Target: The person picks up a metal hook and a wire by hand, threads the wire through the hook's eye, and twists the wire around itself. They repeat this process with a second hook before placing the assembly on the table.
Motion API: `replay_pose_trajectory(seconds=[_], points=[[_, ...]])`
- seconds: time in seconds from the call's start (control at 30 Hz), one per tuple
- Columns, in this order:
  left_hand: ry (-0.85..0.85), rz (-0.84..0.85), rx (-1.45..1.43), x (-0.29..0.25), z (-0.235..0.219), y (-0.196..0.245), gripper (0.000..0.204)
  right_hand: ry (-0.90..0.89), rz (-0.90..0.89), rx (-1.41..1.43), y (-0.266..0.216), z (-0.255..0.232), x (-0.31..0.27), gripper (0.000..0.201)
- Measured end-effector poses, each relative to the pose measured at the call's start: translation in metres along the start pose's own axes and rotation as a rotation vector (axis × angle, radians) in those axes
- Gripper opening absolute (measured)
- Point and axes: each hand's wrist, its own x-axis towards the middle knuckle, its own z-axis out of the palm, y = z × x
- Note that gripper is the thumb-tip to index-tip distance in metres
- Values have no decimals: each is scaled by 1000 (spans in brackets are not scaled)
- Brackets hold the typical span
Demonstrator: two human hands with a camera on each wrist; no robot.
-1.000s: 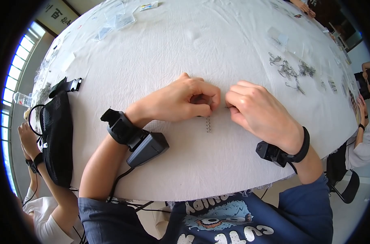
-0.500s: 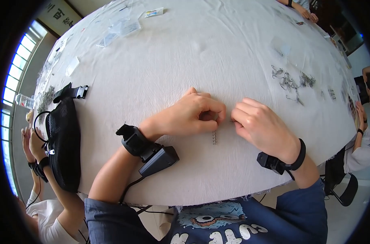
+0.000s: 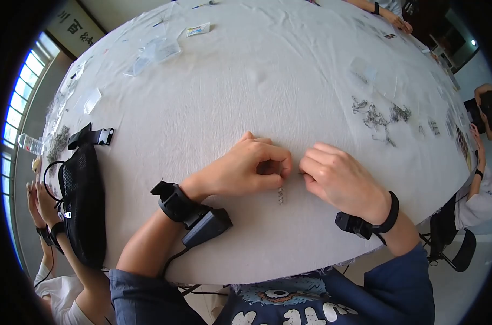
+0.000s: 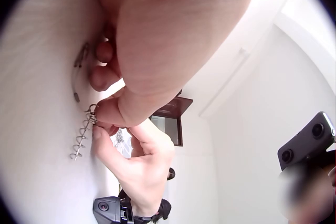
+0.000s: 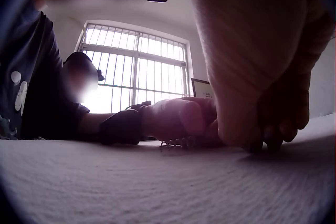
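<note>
In the head view a small metal coil [image 3: 280,196] hangs from the pinched thumb and finger of my left hand [image 3: 246,167]. My right hand [image 3: 343,179] is just to the right, fingers curled, a tiny dark tip [image 3: 301,173] at its fingertips; what it belongs to is hidden. The left wrist view shows the coil [image 4: 81,139] with a ring [image 4: 93,108] at its top, by both hands' fingertips. A thin metal piece [image 4: 79,74] is beside the left fingers. Low over the cloth, the coil [image 5: 176,143] shows in the right wrist view.
A black mesh bag [image 3: 83,200] lies at the left on the white cloth [image 3: 246,92]. Tangled metal pieces [image 3: 378,116] are at the right. Clear plastic trays [image 3: 159,50] and a small packet [image 3: 198,29] are at the back. Other people sit on both sides.
The head view has shifted, so the table and both hands appear lower than a second ago. The hands keep nearly the same pose and gap, and the coil still hangs at the left fingertips.
</note>
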Motion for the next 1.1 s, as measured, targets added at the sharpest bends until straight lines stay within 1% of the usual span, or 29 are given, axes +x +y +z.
replay_pose_trajectory(seconds=[0.1,0.27,0.4,0.5,0.57,0.6,0.67,0.77,0.87,1.0,1.1], points=[[55,35,45,-1,2,0,7,0,-37,-41,1,0,0,8],[58,27,10,0,1,1,6,-14,-26,-41,1,0,0,8],[68,0,-58,0,1,2,7,22,40,76,1,2,-1,6],[94,49,-8,-1,2,2,7,25,72,137,2,2,0,8],[73,6,-43,-1,0,5,7,22,69,146,3,1,0,7],[62,-15,-61,-1,-1,6,7,23,69,144,3,1,0,7],[56,12,16,-3,0,3,6,24,73,141,1,1,0,7],[44,19,84,-3,1,4,5,-10,15,26,-2,-2,0,5],[55,18,101,-4,3,4,5,0,1,-14,-4,-2,0,4],[71,39,143,-3,5,3,5,-4,28,-33,-8,-1,1,5],[68,49,118,-3,5,0,5,9,30,-30,-6,1,1,5]])
